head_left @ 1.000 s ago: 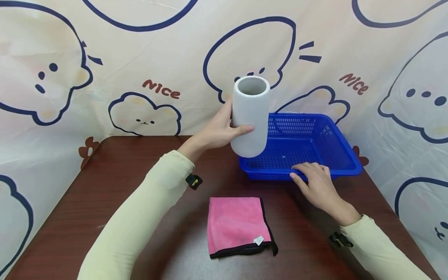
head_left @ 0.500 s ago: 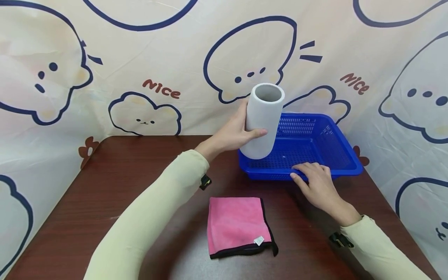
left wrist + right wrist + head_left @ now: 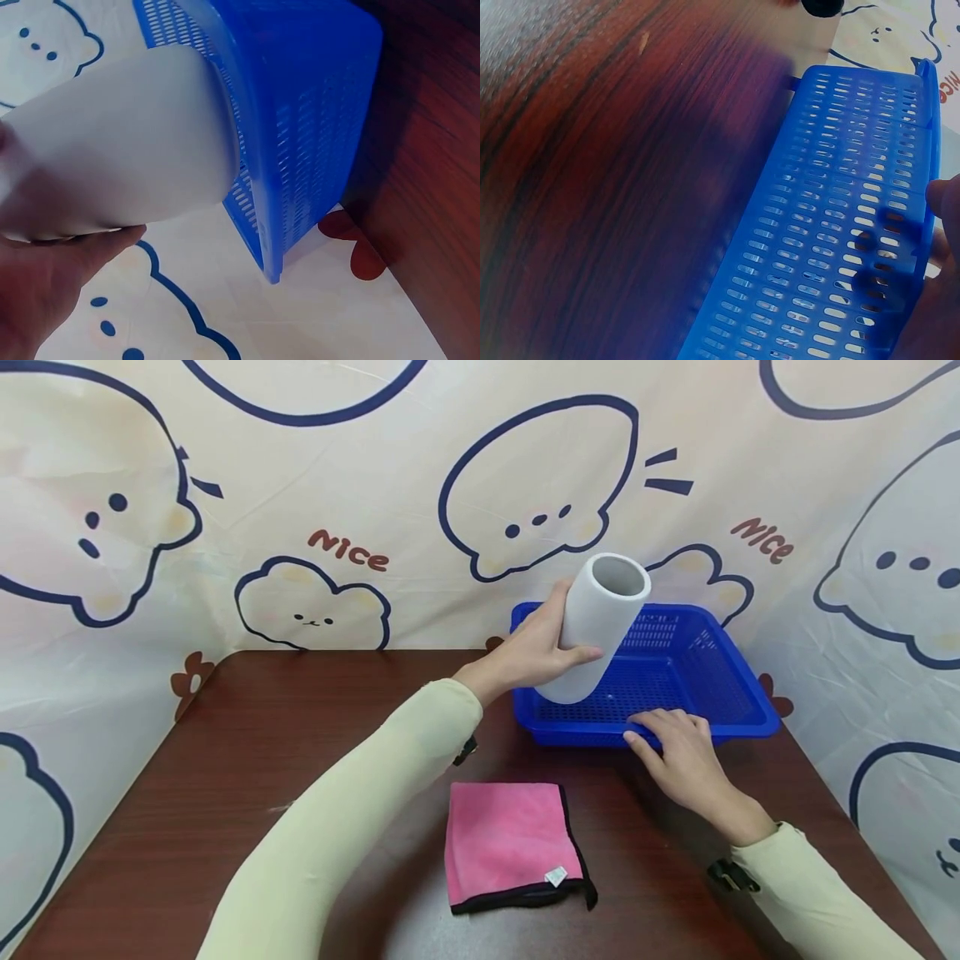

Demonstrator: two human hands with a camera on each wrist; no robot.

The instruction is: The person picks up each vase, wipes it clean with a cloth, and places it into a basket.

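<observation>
My left hand [image 3: 534, 647] grips a tall white vase [image 3: 602, 614] round its side, thumb across the front. The vase tilts, its open mouth leaning up and to the right, its lower end over the left part of a blue plastic basket [image 3: 570, 730]. In the left wrist view the base of the vase [image 3: 142, 142] overlaps the basket rim [image 3: 259, 135]. My right hand [image 3: 681, 758] holds the basket's front rim. The right wrist view shows the thumb [image 3: 939, 199] outside the rim and dark finger shapes behind the perforated wall [image 3: 832, 210].
A folded pink cloth [image 3: 510, 835] with black edging and a small white tag lies on the dark brown wooden table [image 3: 300, 727] in front of the basket. A patterned cloth backdrop [image 3: 360, 468] rises behind and on both sides.
My left hand has carried the vase rightward and slightly down, tipping it from nearly upright to a clear slant over the basket. My right hand, the basket and the pink cloth keep their places.
</observation>
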